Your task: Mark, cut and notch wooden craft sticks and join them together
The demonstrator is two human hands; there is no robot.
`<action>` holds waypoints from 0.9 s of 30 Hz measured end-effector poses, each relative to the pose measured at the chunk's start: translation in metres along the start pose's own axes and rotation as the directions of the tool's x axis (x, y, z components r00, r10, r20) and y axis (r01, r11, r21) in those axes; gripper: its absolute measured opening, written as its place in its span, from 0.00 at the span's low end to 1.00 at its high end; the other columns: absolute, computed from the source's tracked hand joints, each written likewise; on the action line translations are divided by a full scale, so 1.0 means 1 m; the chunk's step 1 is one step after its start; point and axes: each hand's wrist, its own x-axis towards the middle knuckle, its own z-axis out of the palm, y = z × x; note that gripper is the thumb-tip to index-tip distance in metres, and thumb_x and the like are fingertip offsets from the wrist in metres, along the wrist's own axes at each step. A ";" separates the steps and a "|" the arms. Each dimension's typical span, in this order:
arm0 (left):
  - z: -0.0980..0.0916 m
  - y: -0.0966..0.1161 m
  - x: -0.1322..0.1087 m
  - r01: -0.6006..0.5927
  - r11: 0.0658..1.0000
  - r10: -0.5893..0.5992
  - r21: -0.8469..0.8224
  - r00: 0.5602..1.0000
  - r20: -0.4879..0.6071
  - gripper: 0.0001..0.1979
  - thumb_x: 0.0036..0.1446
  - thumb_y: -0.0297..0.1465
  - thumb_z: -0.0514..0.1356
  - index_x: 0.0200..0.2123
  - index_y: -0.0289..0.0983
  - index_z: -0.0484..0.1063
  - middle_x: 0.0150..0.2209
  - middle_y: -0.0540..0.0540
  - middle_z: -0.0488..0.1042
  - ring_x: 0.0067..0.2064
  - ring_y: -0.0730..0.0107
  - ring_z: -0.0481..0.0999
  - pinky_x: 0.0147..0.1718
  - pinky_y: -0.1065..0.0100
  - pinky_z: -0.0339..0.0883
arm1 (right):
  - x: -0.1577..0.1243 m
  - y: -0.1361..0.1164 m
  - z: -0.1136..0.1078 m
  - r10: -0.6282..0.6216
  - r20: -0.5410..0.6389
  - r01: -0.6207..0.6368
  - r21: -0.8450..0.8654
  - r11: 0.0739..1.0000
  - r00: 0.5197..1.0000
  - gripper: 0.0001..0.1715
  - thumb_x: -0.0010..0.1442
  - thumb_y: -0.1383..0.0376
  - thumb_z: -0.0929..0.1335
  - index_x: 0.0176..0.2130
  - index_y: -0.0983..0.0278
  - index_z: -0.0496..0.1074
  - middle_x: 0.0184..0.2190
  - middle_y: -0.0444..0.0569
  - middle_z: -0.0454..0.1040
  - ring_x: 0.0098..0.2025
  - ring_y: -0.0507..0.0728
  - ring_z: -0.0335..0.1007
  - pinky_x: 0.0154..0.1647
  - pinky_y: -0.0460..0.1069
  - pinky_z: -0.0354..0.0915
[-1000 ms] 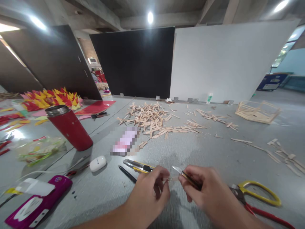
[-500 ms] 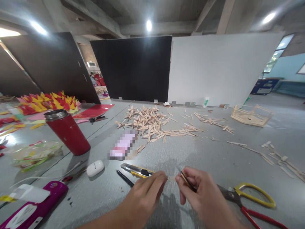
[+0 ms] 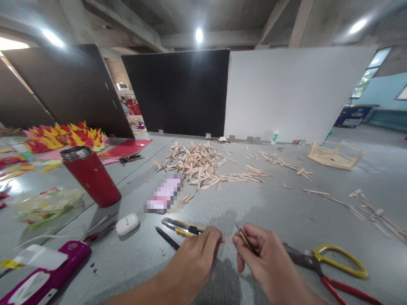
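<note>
knife (image 3: 247,240) in right hand (image 3: 265,256) (wood strip (image 3: 228,239) beside)

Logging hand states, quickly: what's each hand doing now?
Left hand: closed on a small wood strip.
Right hand: closed on a slim pointed tool, also at the strip's right end.

Colours on the plain grey tabletop (image 3: 203,207). Toward the near edge: wood strip (image 3: 228,239), pale tan; slim knife (image 3: 248,242), dark and gold; utility cutter (image 3: 193,229), black and yellow; pen (image 3: 167,238), black; scissors (image 3: 308,260), one handle yellow, the other red. Near left corner: flat device (image 3: 75,256), purple with white label. Left edge: tumbler (image 3: 92,180), red, silvery rim; folded papers (image 3: 65,136), red, yellow, pink. Toward the far edge: stick pile (image 3: 193,159), pale tan; upright panels (image 3: 178,93), black and white.
</note>
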 end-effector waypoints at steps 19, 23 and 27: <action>-0.017 0.001 0.017 0.390 0.813 -0.381 -0.432 0.918 0.112 0.09 0.75 0.37 0.53 0.43 0.40 0.69 0.28 0.55 0.74 0.25 0.72 0.71 0.27 0.73 0.61 | 0.007 -0.005 -0.015 -0.030 -0.031 0.030 -0.023 0.999 0.999 0.21 0.72 0.54 0.64 0.29 0.60 0.65 0.18 0.40 0.68 0.20 0.51 0.56 0.24 0.47 0.51; -0.021 0.005 0.019 0.386 0.771 -0.348 -0.505 0.921 0.173 0.11 0.71 0.35 0.56 0.44 0.39 0.78 0.27 0.53 0.77 0.27 0.71 0.73 0.28 0.73 0.63 | 0.008 -0.002 -0.012 -0.055 0.063 0.054 0.019 0.998 0.996 0.18 0.71 0.56 0.64 0.31 0.60 0.66 0.18 0.41 0.69 0.23 0.53 0.62 0.28 0.48 0.56; -0.023 0.008 0.022 0.366 0.777 -0.286 -0.513 0.930 0.230 0.21 0.74 0.33 0.50 0.33 0.37 0.78 0.25 0.50 0.77 0.26 0.72 0.74 0.27 0.74 0.63 | 0.007 0.002 -0.008 -0.070 0.067 0.067 0.045 0.997 0.995 0.19 0.70 0.56 0.66 0.29 0.59 0.65 0.18 0.41 0.70 0.24 0.53 0.65 0.30 0.47 0.59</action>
